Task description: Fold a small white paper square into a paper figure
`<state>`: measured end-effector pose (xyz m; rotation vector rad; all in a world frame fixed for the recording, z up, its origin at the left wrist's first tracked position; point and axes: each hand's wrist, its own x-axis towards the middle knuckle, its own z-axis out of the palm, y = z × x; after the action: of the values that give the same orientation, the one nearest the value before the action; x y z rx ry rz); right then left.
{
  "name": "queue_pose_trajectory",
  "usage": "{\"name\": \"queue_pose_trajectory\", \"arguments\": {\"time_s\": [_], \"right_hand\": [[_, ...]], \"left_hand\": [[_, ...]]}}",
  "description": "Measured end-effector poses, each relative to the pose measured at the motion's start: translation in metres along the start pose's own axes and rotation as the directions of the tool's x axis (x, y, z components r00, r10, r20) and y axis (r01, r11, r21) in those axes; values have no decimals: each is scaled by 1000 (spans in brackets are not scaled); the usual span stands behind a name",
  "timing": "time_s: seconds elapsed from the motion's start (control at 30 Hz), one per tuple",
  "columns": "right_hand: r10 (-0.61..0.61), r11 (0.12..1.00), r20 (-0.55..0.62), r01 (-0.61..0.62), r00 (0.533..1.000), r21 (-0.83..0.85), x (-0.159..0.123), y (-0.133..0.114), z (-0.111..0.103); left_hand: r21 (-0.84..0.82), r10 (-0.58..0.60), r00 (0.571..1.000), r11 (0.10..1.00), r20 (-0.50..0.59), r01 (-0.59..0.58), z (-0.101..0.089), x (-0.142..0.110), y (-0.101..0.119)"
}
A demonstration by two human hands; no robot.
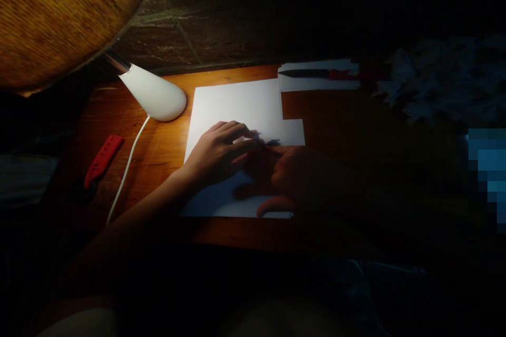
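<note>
A white sheet of paper (237,105) with a square corner cut out lies on the wooden table (166,147) under lamp light. My left hand (219,152) rests on the sheet, fingers curled together and pressing near a small dark blue piece (272,142). My right hand (294,179) lies in shadow beside it, forefinger reaching to the same small piece and thumb on the sheet's lower edge. What the fingers pinch, if anything, is too small and dark to name.
A white lamp base (156,95) with its cord (126,174) stands at the left under a woven shade (55,16). A red tool (103,159) lies left. A paper strip with a dark pen-like tool (316,75) sits behind. Crumpled paper (443,79) fills the right.
</note>
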<state>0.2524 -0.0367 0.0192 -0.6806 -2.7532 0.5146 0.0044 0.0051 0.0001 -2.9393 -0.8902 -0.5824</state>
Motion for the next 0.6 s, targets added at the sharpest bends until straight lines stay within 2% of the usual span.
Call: {"name": "queue_pose_trajectory", "arguments": {"time_s": [0.13,0.33,0.47,0.53,0.6], "right_hand": [[-13,1000,31,13,999,0,2,-1,-3],[-49,993,75,56,996,-105,4,-3,-4],[-63,987,117,80,991,-140,1,10,-4],[0,987,66,11,998,-161,-3,22,-8],[116,981,-92,-129,989,-149,-6,33,-12]], "left_hand": [[11,13,1000,1000,4,-13,0,-1,0],[32,-11,999,999,36,10,-1,0,1],[36,10,1000,999,22,-11,-1,1,2],[33,19,1000,999,8,-20,-1,2,3],[35,23,1000,999,-5,-22,-1,2,3]]}}
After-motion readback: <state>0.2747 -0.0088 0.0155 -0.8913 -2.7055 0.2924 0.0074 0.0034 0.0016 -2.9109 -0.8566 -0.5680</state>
